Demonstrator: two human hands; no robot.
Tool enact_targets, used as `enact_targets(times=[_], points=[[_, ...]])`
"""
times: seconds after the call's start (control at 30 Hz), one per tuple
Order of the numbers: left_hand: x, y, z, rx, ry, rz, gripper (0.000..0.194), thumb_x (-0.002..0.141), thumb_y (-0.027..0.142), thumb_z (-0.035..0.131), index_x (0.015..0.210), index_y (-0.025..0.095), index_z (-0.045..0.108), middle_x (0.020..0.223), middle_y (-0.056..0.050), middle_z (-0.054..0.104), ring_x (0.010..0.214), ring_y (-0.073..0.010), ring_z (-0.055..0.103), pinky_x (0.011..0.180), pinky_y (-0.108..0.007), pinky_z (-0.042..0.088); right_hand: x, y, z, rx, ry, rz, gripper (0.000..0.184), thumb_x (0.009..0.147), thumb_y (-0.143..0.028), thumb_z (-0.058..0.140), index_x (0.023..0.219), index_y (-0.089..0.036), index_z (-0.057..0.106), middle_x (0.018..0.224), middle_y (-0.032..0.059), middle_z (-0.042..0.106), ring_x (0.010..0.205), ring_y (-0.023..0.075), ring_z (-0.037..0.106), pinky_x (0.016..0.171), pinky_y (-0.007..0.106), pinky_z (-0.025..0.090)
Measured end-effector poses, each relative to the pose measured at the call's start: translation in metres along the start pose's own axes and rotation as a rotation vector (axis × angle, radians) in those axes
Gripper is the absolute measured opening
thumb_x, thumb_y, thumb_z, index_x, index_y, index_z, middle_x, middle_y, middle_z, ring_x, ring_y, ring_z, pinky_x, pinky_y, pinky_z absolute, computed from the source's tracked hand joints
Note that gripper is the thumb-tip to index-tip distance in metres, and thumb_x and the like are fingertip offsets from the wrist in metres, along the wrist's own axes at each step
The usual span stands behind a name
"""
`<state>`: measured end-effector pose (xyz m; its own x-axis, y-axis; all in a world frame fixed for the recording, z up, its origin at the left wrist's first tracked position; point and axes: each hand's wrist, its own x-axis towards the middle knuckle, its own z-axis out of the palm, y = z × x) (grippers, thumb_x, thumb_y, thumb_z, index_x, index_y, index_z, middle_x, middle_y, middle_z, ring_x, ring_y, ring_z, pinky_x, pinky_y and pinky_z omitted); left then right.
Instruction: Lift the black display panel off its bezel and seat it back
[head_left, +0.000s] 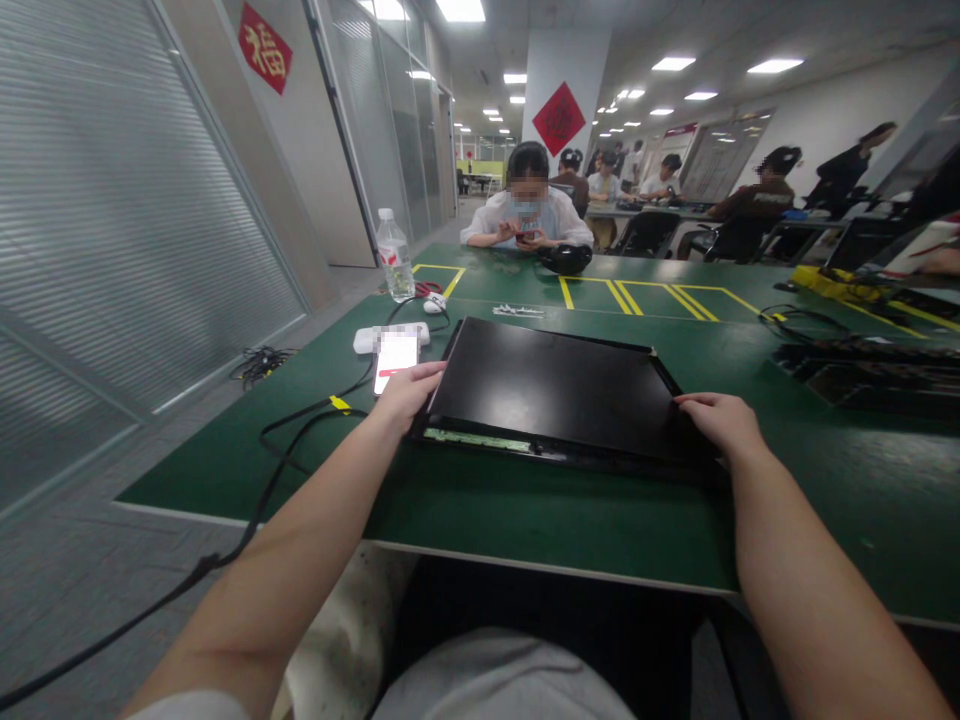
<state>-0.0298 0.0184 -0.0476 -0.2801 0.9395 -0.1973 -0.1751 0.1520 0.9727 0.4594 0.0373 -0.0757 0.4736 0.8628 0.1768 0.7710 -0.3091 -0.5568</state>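
A flat black screen panel point(551, 390) lies on the green table point(525, 510), with a strip of circuit board showing along its near edge. My left hand point(409, 392) grips the panel's near left corner, fingers curled round the edge. My right hand point(721, 420) holds the near right corner the same way. The panel looks slightly lifted at the near side.
A phone point(395, 360) with a lit screen lies just left of the panel, on a white box. Black cables point(300, 425) run off the table's left edge. A water bottle point(394, 256) stands at the back left. A person point(529, 205) sits opposite; more panels point(870, 370) lie right.
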Motion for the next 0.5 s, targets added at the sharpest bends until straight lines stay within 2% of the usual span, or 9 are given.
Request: enact_targets(times=[0.17, 0.5], points=[[-0.0075, 0.0041, 0.0037, 0.014, 0.032, 0.023, 0.018, 0.079, 0.007, 0.084, 0.096, 0.013, 0.084, 0.075, -0.006, 0.08, 0.065, -0.0171, 0.074, 0.066, -0.026, 0.061, -0.0034, -0.0059, -0.0036, -0.029, -0.038, 0.031, 0.019, 0.074, -0.03, 0.068, 0.08, -0.028, 0.086, 0.087, 0.0063, 0.08, 0.078, 0.0273, 0.07, 0.074, 0.038, 0.054], [-0.0087, 0.0053, 0.0039, 0.043, 0.042, 0.053, 0.025, 0.071, 0.011, 0.09, 0.095, 0.013, 0.084, 0.078, -0.008, 0.081, 0.07, -0.0202, 0.076, 0.07, -0.029, 0.062, -0.0027, -0.0049, -0.0042, -0.026, -0.053, 0.043, 0.02, 0.075, -0.03, 0.068, 0.083, -0.027, 0.087, 0.087, 0.0067, 0.08, 0.08, 0.0275, 0.07, 0.077, 0.039, 0.054]])
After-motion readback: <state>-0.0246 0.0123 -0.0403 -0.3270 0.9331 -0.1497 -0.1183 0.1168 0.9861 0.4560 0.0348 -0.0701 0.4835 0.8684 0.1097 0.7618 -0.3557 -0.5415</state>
